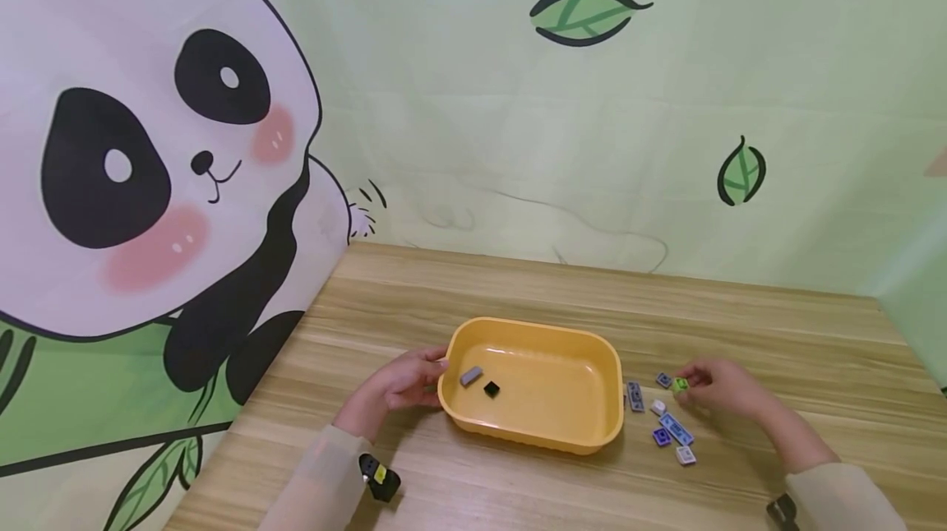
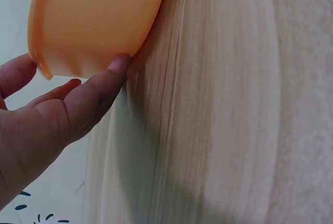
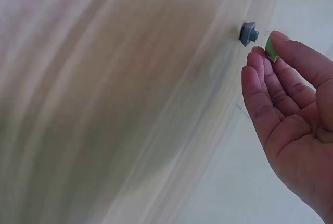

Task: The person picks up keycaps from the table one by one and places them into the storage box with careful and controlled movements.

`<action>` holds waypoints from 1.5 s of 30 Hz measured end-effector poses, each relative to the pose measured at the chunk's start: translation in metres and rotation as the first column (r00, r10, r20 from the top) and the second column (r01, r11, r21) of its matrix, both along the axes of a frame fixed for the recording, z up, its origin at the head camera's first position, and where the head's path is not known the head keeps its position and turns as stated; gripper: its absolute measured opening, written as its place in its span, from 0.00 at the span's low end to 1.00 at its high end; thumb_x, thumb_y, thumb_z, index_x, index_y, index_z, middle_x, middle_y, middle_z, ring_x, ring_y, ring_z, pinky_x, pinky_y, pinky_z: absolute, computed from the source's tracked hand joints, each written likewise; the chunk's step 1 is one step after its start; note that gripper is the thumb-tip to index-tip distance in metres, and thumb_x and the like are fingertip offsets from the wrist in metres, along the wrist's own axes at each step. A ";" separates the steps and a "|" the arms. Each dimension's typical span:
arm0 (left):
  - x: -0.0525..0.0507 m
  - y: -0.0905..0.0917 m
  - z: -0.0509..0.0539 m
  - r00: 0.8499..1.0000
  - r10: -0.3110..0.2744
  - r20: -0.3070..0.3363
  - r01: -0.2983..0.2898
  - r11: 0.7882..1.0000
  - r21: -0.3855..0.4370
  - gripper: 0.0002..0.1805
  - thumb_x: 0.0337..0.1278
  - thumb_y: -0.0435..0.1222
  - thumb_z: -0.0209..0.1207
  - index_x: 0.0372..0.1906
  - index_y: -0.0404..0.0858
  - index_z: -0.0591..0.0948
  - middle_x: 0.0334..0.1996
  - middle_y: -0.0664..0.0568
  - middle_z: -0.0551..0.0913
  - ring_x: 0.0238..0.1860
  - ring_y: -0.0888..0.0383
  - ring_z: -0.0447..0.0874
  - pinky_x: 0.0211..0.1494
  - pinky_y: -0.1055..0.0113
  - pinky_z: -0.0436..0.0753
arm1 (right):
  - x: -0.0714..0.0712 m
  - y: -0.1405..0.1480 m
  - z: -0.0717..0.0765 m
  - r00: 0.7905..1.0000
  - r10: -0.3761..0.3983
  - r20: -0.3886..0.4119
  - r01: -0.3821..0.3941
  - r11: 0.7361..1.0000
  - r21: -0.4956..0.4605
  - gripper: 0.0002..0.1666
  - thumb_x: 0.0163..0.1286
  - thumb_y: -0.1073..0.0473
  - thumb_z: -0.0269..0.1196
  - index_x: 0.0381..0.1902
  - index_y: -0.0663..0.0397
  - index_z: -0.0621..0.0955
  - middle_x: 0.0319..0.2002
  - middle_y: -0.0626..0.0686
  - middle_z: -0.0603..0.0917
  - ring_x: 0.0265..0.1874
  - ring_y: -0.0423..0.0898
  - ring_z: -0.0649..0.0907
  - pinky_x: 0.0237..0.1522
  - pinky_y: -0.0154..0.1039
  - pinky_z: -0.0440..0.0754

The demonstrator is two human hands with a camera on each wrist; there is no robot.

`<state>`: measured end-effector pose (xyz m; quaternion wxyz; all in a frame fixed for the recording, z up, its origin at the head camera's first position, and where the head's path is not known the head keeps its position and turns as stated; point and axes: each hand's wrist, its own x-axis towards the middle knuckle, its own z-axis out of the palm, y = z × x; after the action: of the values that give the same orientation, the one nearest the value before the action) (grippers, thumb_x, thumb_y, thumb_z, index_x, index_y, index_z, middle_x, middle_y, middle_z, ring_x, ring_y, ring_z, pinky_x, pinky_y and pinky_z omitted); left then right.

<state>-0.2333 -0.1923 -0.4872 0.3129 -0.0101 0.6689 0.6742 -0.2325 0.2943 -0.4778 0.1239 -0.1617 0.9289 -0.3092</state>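
My left hand (image 1: pixel 405 380) holds the left end of an orange-yellow plastic basin (image 1: pixel 538 334). In the left wrist view, its fingers (image 2: pixel 91 96) touch the outer wall and rim. Inside the basin lie a long grey keycap (image 1: pixel 470 376) and a black keycap (image 1: pixel 491 389). Right of the basin, my right hand (image 1: pixel 721 389) pinches a green keycap (image 3: pixel 271 49) between thumb and finger, just off the table. Near it lie a dark grey-blue keycap (image 1: pixel 663 380), a white keycap (image 1: pixel 658 407), a long blue keycap (image 1: pixel 676 428) and a purple-blue keycap (image 1: pixel 662 436).
A long grey keycap (image 1: pixel 635 397) lies close to the basin's right wall. Another white keycap (image 1: pixel 685 455) sits nearer the front of the wooden table (image 1: pixel 777 325). Behind the table hangs a pale green cloth (image 1: pixel 459 103) printed with a panda and leaves.
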 end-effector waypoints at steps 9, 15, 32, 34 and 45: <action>-0.001 0.000 -0.002 1.000 0.006 0.003 -0.006 1.000 -0.002 0.32 0.80 0.35 0.42 0.81 0.30 0.51 0.73 0.32 0.67 0.52 0.59 0.79 0.55 0.58 0.84 | -0.009 0.002 0.014 0.998 0.032 -0.049 -0.030 0.999 0.039 0.19 0.63 0.64 0.69 0.47 0.74 0.83 0.37 0.59 0.88 0.36 0.41 0.83 0.37 0.31 0.80; -0.001 0.000 -0.001 1.000 0.008 0.012 -0.008 1.000 -0.005 0.33 0.80 0.35 0.43 0.81 0.31 0.51 0.73 0.32 0.67 0.52 0.59 0.79 0.56 0.58 0.84 | -0.013 0.002 0.026 0.999 0.034 -0.036 -0.033 0.999 0.030 0.20 0.65 0.64 0.68 0.49 0.75 0.82 0.37 0.58 0.88 0.36 0.40 0.81 0.37 0.31 0.80; 0.000 -0.002 -0.002 1.000 -0.014 -0.009 0.014 1.000 0.016 0.34 0.80 0.35 0.44 0.81 0.29 0.50 0.72 0.31 0.68 0.52 0.60 0.79 0.55 0.58 0.83 | -0.026 -0.011 0.061 0.998 0.063 -0.032 -0.062 0.998 0.028 0.19 0.67 0.64 0.67 0.51 0.74 0.82 0.37 0.57 0.86 0.36 0.40 0.79 0.35 0.31 0.79; 0.000 -0.002 -0.001 1.000 -0.011 -0.006 0.011 1.000 0.017 0.34 0.80 0.35 0.44 0.81 0.29 0.49 0.73 0.31 0.67 0.53 0.59 0.79 0.55 0.58 0.83 | -0.028 -0.015 0.064 0.996 0.078 -0.037 -0.078 0.997 0.018 0.20 0.67 0.64 0.67 0.51 0.75 0.81 0.37 0.58 0.86 0.36 0.40 0.79 0.35 0.31 0.80; 0.001 0.000 0.001 1.000 0.014 0.010 -0.014 1.000 0.004 0.32 0.79 0.34 0.44 0.81 0.29 0.52 0.68 0.35 0.72 0.51 0.58 0.78 0.51 0.61 0.83 | -0.039 -0.032 0.081 0.992 0.120 -0.031 -0.120 0.993 -0.001 0.20 0.69 0.61 0.67 0.53 0.71 0.82 0.40 0.57 0.87 0.38 0.41 0.79 0.38 0.32 0.81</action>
<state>-0.2325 -0.1923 -0.4864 0.3116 -0.0174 0.6660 0.6775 -0.2712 0.2619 -0.3972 0.1276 -0.2220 0.9189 -0.3001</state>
